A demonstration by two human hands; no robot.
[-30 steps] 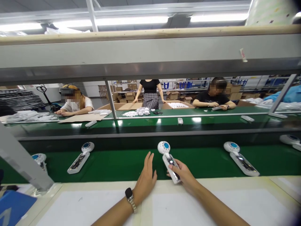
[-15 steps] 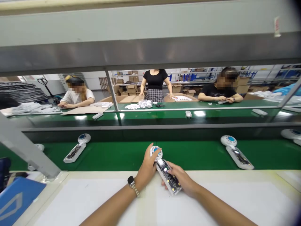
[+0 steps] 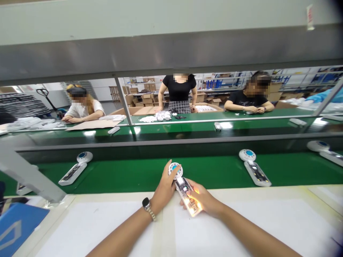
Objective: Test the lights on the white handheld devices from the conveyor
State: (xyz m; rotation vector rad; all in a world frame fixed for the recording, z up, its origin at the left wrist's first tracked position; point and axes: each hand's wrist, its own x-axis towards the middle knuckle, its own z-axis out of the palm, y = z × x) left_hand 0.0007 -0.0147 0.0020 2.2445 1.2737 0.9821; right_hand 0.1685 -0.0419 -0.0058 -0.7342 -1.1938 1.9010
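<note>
I hold a white handheld device [image 3: 190, 204] over the front edge of the bench. It has a round slotted head with a blue centre, and its open handle shows a circuit board with orange-yellow lights glowing. My left hand [image 3: 166, 187], with a watch at the wrist, is closed round the head, its thumb across the face. Around the handle is my right hand [image 3: 205, 200], its thumb pressing on the board and its fingertips showing from beneath. Similar devices lie on the green conveyor belt, one to the left [image 3: 73, 174] and another to the right [image 3: 257, 174].
The green belt [image 3: 120, 178] runs across beyond the white worktop [image 3: 107, 228]. A slanted metal post [image 3: 29, 175] and a blue folder-like item [image 3: 21, 225] stand at left. Three people work behind a second belt, with white parts [image 3: 163, 115] near them. A metal beam [image 3: 160, 53] spans overhead.
Lights on the board in the handle have come on. My right thumb stays on the board, and both hands keep their hold. The devices on the belt have shifted left in view.
</note>
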